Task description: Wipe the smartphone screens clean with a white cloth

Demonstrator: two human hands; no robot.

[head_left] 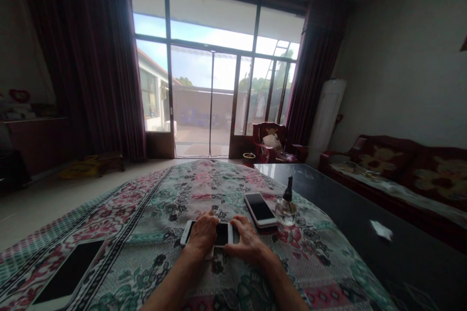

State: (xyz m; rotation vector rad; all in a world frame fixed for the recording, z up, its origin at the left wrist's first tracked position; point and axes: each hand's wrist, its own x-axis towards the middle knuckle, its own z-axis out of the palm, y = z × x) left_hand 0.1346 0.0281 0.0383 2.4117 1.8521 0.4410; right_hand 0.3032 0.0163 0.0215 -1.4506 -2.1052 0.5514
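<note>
Dark-screened device (69, 272); left hand (203, 229) clasping phone (222, 234), right hand (248, 239) pinching end; bottle (286, 211) contents unclear.

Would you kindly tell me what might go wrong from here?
The clear bottle stands upright close beside the other phone; a stray nudge from the right hand could tip it, perhaps against that phone. The white phone, with the left hand over it, lies on patterned cloth, so firm pressing might make it slide or bunch the fabric.
</note>
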